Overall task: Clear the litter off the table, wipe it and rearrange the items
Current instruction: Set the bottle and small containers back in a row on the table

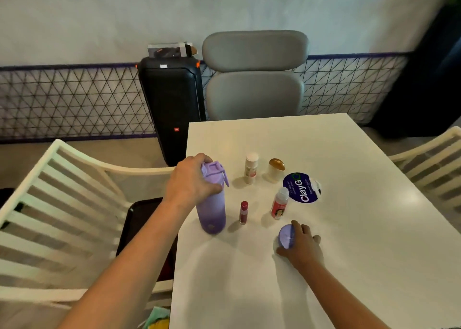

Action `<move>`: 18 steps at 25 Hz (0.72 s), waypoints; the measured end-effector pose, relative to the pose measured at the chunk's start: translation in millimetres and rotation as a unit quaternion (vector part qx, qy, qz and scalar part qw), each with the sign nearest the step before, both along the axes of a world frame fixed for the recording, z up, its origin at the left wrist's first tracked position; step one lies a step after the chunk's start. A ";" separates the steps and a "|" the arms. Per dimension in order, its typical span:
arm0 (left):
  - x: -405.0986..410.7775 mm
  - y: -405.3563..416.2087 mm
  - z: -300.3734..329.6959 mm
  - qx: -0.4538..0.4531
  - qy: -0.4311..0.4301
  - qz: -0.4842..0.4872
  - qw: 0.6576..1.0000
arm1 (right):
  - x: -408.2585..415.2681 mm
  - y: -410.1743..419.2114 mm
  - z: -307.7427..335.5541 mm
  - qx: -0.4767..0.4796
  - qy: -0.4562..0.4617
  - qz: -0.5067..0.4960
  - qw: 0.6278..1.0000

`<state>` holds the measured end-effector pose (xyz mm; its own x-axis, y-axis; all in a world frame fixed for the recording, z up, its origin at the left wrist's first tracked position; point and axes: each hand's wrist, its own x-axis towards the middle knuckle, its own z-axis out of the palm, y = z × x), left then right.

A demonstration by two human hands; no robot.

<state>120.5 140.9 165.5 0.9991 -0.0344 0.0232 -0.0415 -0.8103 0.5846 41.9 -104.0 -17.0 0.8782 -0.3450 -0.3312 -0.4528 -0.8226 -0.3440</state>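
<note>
A tall purple water bottle stands upright near the left edge of the white table. My left hand grips it around the lid and neck. My right hand rests on the table with its fingers closed around a small round purple container. Between the two hands stand a small red bottle and a white bottle with a red label. Farther back are a white-capped bottle and a cream bottle with a gold cap. A round blue "ClayGo" sticker lies flat on the tabletop.
A white slatted chair at the left holds a dark tray. Another slatted chair stands at the right, a grey padded chair beyond the table. A black speaker stands by the wall. Coloured cloths show at the bottom edge.
</note>
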 end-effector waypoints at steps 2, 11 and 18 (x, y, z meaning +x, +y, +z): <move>8.9 -12.7 -2.1 0.000 -0.001 0.024 1.000 | 12.8 -17.4 -8.3 -0.005 -0.008 0.009 1.000; 14.9 -22.9 -8.2 0.009 -0.001 0.046 0.999 | 41.5 -41.5 -27.5 -0.007 -0.012 0.060 0.998; 9.5 -22.0 -11.0 0.005 -0.028 0.034 0.999 | 18.4 -36.5 -5.0 0.066 -0.130 -0.012 0.989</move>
<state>130.0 119.0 154.6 0.9964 0.0337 0.0782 -0.0174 -0.8181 0.5748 60.3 -140.5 -22.0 0.9318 -0.3358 -0.1381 -0.3536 -0.7533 -0.5545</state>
